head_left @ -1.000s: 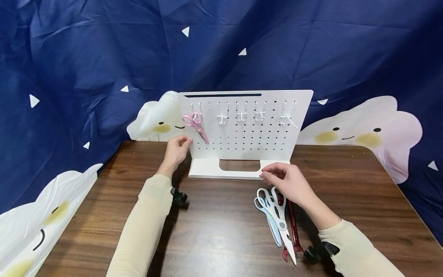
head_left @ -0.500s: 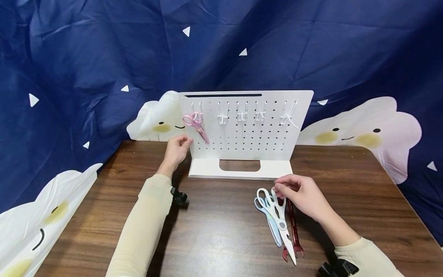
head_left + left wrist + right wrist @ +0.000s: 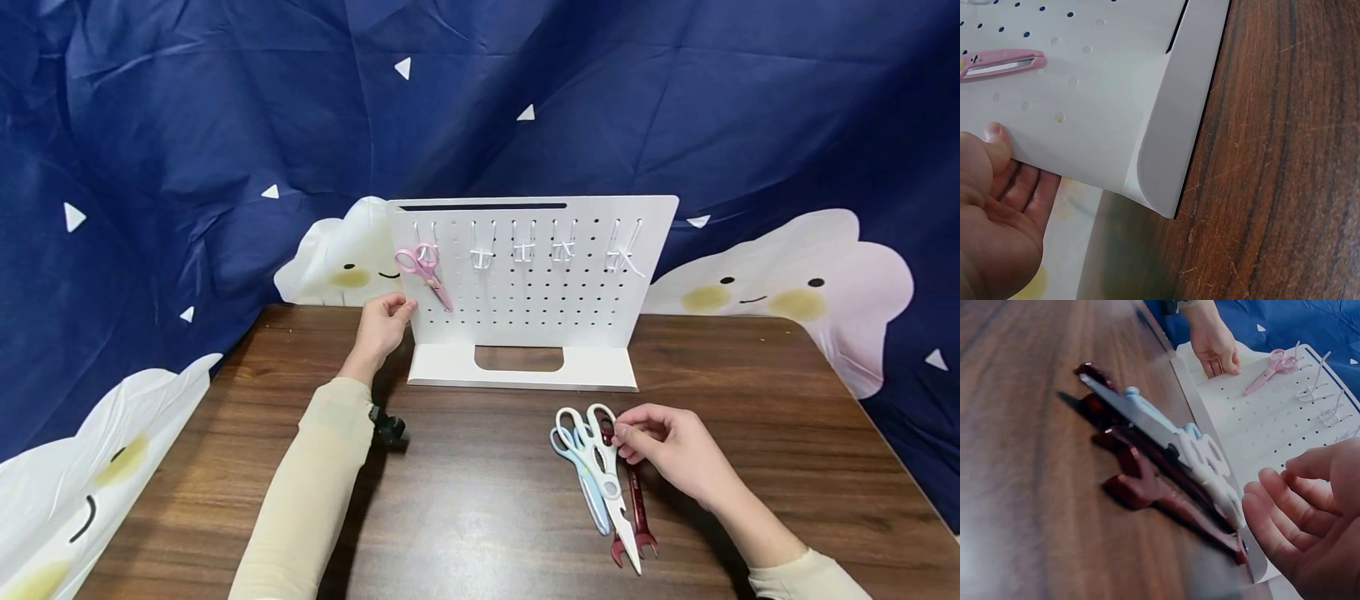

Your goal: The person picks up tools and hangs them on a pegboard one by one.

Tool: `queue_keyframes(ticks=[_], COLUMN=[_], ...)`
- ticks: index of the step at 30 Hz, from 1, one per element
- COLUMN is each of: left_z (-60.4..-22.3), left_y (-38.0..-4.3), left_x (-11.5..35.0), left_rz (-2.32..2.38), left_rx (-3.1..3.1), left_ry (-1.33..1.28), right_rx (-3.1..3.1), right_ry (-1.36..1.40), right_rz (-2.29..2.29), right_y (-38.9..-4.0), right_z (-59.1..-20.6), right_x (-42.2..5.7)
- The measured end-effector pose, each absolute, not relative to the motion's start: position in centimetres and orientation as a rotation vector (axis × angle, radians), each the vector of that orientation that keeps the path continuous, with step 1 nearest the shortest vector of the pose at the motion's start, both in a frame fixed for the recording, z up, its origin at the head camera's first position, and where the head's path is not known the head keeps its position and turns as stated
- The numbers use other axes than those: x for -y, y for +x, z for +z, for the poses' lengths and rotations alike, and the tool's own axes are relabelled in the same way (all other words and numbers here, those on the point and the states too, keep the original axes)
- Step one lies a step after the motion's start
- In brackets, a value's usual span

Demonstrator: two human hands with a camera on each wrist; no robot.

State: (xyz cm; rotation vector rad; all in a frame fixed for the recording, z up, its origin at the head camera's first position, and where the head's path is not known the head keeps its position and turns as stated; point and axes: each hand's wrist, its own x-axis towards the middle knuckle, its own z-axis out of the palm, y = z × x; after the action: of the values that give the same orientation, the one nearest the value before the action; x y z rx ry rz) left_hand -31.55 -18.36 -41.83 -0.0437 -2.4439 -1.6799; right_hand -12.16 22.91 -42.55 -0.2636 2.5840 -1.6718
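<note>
White scissors point(image 3: 611, 492), lying on the table point(image 3: 480, 508) over the red wrenches point(image 3: 639, 504), should be light, stiff and smooth, best taken by the loops point(image 3: 601, 407) beside the loosely bent right hand point(image 3: 671, 450), contact unclear, while the left hand point(image 3: 381, 329) pinches the board's point(image 3: 536, 292) edge.

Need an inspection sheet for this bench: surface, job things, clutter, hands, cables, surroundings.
Surface: brown wood-grain table, light scratches in left wrist view.
Job things: white pegboard upright; pink scissors hang on the leftmost of its white hooks. White scissors lie across a light blue tool and dark red wrench; wrench count unclear.
Clutter: nothing seen.
Hands: left hand pinches pegboard's left edge; right hand at the white scissors' handle, contact unclear.
Cables: nothing seen.
Surroundings: blue backdrop, cloud prints.
</note>
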Motion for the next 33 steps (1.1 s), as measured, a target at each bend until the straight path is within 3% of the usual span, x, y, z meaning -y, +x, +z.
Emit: queue_keyframes(ticks=[20, 33], left_z=[-41.7, -41.7], left_y=[-31.5, -31.4], left_x=[18.4, 18.5], left_rz=[-1.677, -1.687], left_rx=[2.457, 2.460], left_ry=[-0.046, -0.034], right_rx=[-2.494, -2.513], right_ry=[-0.046, 0.128], right_rz=[-1.699, -1.468], right_y=[-10.0, -9.3], right_z=[-44.5, -45.2], right_x=[-24.7, -24.2])
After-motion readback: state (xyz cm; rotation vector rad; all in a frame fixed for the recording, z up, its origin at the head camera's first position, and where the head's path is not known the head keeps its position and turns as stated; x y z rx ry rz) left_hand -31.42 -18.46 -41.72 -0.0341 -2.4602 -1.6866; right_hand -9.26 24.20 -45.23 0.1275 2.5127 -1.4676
